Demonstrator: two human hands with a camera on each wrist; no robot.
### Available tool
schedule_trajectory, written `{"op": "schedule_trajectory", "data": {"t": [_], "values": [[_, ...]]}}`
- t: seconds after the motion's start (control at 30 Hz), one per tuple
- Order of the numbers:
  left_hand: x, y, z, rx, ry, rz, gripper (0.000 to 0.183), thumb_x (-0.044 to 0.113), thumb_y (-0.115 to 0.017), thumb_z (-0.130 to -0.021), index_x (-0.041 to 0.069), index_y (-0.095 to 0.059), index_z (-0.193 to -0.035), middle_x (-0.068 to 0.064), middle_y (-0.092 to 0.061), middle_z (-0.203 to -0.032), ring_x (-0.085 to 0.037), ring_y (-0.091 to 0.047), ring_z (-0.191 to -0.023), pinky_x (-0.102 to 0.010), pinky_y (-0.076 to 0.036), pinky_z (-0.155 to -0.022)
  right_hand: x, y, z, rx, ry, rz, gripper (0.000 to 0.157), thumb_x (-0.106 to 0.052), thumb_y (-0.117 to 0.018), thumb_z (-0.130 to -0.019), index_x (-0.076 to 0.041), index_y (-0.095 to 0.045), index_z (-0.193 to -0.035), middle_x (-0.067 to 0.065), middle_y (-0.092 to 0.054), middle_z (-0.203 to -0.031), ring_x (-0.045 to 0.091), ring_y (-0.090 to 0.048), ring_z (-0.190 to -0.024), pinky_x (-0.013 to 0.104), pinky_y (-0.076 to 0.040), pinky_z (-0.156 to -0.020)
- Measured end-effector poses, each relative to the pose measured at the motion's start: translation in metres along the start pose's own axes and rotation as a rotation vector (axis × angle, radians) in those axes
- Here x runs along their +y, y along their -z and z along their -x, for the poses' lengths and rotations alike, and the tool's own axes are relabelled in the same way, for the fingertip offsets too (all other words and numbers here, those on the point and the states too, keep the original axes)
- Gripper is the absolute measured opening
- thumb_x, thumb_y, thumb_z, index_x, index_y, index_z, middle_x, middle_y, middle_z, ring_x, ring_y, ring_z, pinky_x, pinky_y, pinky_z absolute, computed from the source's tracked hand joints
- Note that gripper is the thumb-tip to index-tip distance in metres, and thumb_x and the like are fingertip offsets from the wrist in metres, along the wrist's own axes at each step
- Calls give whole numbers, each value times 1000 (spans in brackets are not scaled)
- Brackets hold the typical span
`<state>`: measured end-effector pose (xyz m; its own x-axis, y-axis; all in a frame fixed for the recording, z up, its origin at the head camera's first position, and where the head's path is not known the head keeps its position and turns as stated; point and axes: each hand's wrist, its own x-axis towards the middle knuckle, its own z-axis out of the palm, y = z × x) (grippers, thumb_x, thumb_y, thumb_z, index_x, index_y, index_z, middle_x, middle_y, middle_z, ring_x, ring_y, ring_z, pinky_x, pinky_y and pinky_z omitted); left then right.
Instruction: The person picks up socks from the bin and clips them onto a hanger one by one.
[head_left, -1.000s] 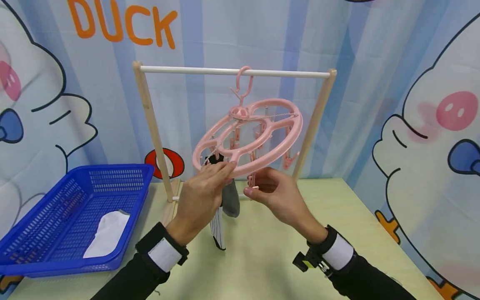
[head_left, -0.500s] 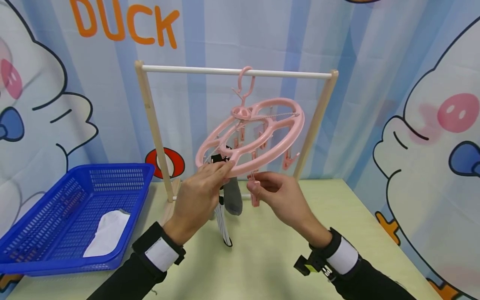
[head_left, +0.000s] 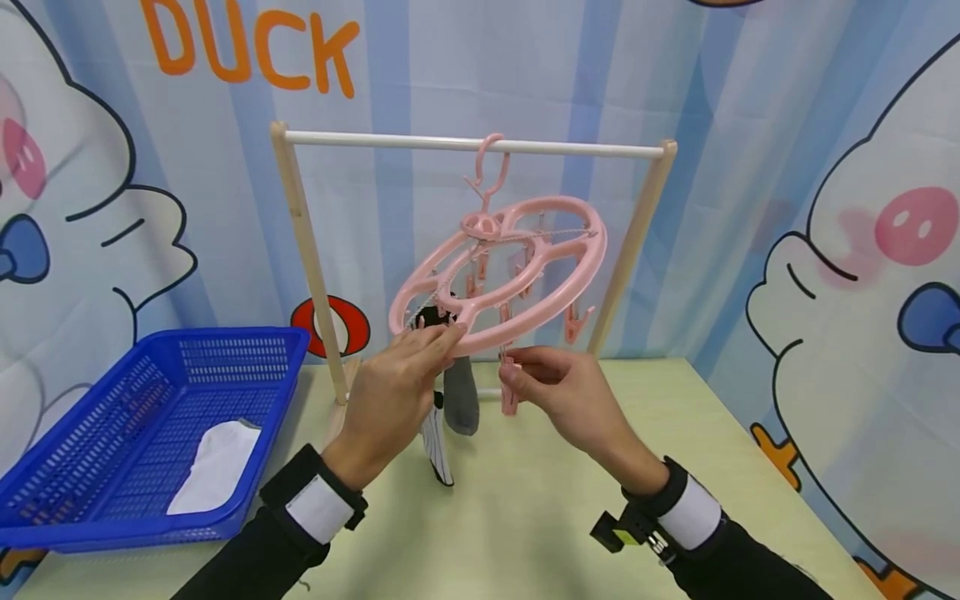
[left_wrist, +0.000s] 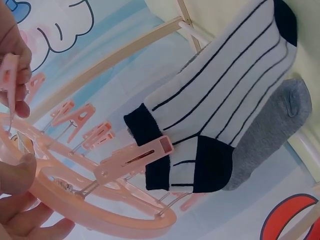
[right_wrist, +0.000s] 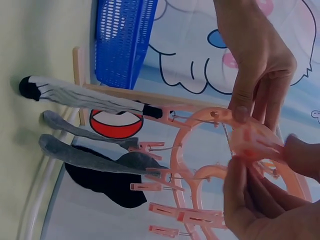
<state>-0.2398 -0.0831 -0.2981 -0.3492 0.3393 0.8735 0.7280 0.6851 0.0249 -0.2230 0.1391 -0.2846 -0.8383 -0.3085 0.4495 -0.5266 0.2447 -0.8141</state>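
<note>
A round pink clip hanger (head_left: 536,318) hangs tilted from the rod by its hook. My left hand (head_left: 393,392) holds the near edge of its ring, thumb and fingers about the rim in the left wrist view. Just right of it, my right hand (head_left: 573,400) pinches a pink clothespin (head_left: 509,402) that dangles below the ring. Nothing shows in that clothespin. Behind my left hand, a striped sock (left_wrist: 215,85) with black cuff, heel and toe hangs from another clothespin (left_wrist: 132,160). Grey socks (right_wrist: 90,162) hang beside it.
A wooden stand (head_left: 302,242) with a white rod (head_left: 390,142) carries the hanger. At left on the table (head_left: 517,517) is a blue basket (head_left: 258,487) with a white piece of cloth (head_left: 213,467) in it. A printed curtain (head_left: 465,67) backs the table.
The clothespin at my right fingertips has turned from pointing at me to hanging downward. The hanger and socks have swayed slightly; my left hand keeps its place on the ring.
</note>
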Motion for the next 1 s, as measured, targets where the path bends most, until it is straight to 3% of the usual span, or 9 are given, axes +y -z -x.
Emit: {"op": "schedule_trajectory", "data": {"t": [0.23, 0.5, 0.57, 0.6, 0.7, 0.8, 0.9, 1.0], "values": [[-1, -2, 6, -22, 10, 13, 51, -1, -75, -83, 10, -62, -131, -13, -68, -111, -28, -62, -106, -41, -55, -80, 0, 0, -2, -16, -46, 76, 26, -17, -76, -86, -5, -67, -107, 3, -71, -94, 11, -67, -86, 40, -57, -77], [-3, 0, 8, -9, 12, 27, 50, 5, -76, -83, 9, -62, -131, -13, -68, -113, -27, -61, -108, -40, -56, -79, 2, -2, -1, -11, -61, 49, 28, -15, -79, -82, -4, -67, -105, 5, -72, -92, 13, -68, -85, 38, -57, -76], [-7, 3, 8, 19, 34, 25, 46, 9, -75, -85, 7, -63, -129, -12, -69, -111, -25, -65, -100, -36, -58, -72, 3, -1, -1, -9, -58, 45, 28, -14, -79, -82, -4, -67, -105, 5, -72, -92, 13, -68, -85, 38, -57, -76], [-10, 5, 8, 47, 55, 15, 42, 10, -75, -85, 7, -65, -126, -12, -70, -107, -23, -68, -87, -33, -58, -64, 4, -1, 0, -9, -59, 44, 28, -14, -79, -82, -4, -67, -105, 5, -72, -92, 13, -68, -85, 38, -57, -76], [-31, 12, 8, 122, 153, -14, 29, 12, -70, -90, 4, -69, -118, -11, -72, -86, -16, -58, -50, -30, -49, -41, 5, 0, 1, -11, -69, 39, 28, -14, -79, -82, -3, -67, -106, 5, -72, -93, 13, -68, -85, 38, -57, -77], [-66, 21, 12, 178, 298, -65, 17, 12, -63, -95, 1, -69, -106, -11, -69, -72, -19, -50, -42, -37, -39, -36, 6, 1, 2, -7, -76, 38, 28, -14, -79, -82, -3, -66, -105, 5, -72, -92, 14, -68, -85, 38, -57, -77], [-110, 32, 24, 168, 513, -138, 21, 16, -56, -100, -2, -65, -103, -16, -69, -75, -31, -61, -59, -45, -45, -48, 6, 1, 3, 1, -68, 36, 27, -13, -79, -83, -4, -66, -105, 5, -72, -92, 14, -68, -85, 38, -57, -77], [-151, 47, 45, 45, 792, -184, 29, 20, -49, -103, -6, -59, -108, -25, -67, -89, -42, -61, -77, -53, -47, -61, 6, 0, 2, 1, -59, 36, 27, -14, -78, -83, -4, -66, -105, 5, -71, -93, 13, -68, -85, 38, -57, -76]]}}
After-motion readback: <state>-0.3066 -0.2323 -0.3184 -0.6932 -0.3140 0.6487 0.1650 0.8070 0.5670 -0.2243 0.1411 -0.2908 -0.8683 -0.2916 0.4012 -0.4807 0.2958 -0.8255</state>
